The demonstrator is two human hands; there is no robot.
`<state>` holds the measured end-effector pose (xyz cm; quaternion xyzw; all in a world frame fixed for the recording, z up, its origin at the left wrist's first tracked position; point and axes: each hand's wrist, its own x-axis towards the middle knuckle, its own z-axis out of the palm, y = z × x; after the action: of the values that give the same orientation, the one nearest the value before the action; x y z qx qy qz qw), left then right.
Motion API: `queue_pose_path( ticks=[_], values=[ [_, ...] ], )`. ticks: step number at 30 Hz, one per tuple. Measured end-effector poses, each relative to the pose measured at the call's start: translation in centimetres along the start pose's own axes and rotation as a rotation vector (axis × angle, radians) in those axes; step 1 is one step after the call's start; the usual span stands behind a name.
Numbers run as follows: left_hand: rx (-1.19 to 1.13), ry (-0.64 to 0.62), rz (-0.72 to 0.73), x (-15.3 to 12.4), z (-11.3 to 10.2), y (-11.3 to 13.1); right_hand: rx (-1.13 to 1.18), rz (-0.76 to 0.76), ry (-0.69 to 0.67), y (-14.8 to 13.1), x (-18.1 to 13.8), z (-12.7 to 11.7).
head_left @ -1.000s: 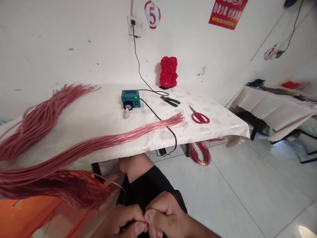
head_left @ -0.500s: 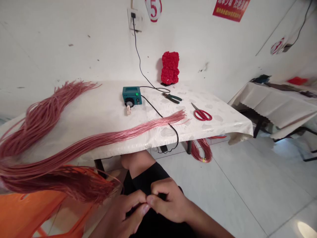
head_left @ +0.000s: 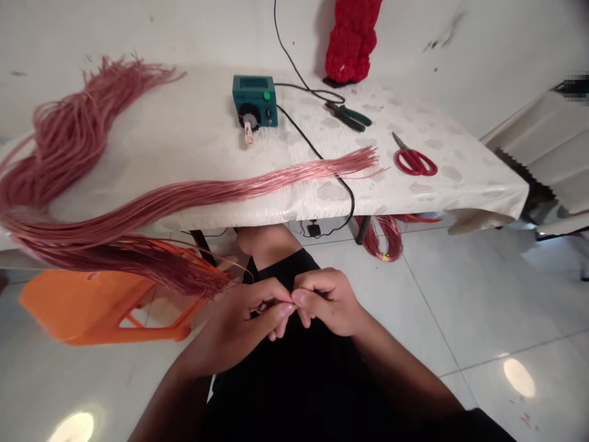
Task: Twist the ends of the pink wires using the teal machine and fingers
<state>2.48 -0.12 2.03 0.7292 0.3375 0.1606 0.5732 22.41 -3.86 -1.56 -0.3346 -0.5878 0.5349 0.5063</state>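
Above my lap, my left hand [head_left: 251,316] and my right hand [head_left: 326,301] meet, thumbs and forefingers pinched tip to tip. A thin pink strand [head_left: 239,263] curves from the hanging bundle down to my left hand. Between the fingertips only a tiny bit of it shows; the rest is hidden by the fingers. On the table beyond lies a long bundle of pink strands [head_left: 202,191], its cut ends to the right. Another part of the pink bundle [head_left: 151,261] hangs over the table's front edge, left of my hands.
An orange plastic stool [head_left: 87,307] stands at left below the bundle. On the table [head_left: 460,178] are a green motor device [head_left: 254,101], pliers [head_left: 350,116], red-handled scissors [head_left: 415,161] and a red fuzzy object [head_left: 352,43]. A black cable [head_left: 352,196] drops over the edge near a coil of strands [head_left: 381,239].
The view has tilted down and come closer, so the table sits higher in the picture. My hands stay pinched together; more fingers of both now show below the pinch.
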Motion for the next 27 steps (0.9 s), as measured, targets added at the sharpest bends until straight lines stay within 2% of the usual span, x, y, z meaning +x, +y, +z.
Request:
queue_pose_path(
  ticks=[6,10,12,18,22,27],
  values=[
    [-0.054,0.046,0.02,0.1,0.5,-0.2,0.18,0.048,0.031,0.7,0.0,-0.2],
    [-0.044,0.14,0.013,-0.3,0.6,-0.4,0.232,-0.017,0.265,1.3,-0.1,-0.9],
    [-0.044,0.183,0.007,-0.4,0.6,-0.5,0.155,-0.033,0.311,1.2,0.0,-1.0],
    [-0.033,0.223,0.006,-0.4,0.9,-0.4,-0.071,-0.009,0.155,0.5,-0.2,-0.5],
    [-0.005,0.235,-0.001,-0.4,0.9,-0.3,-0.172,-0.059,0.097,0.1,-0.3,-0.5],
    [0.052,0.242,-0.029,-0.4,1.1,-0.4,-0.411,-0.1,0.057,-0.4,-0.2,-0.3]
  ],
)
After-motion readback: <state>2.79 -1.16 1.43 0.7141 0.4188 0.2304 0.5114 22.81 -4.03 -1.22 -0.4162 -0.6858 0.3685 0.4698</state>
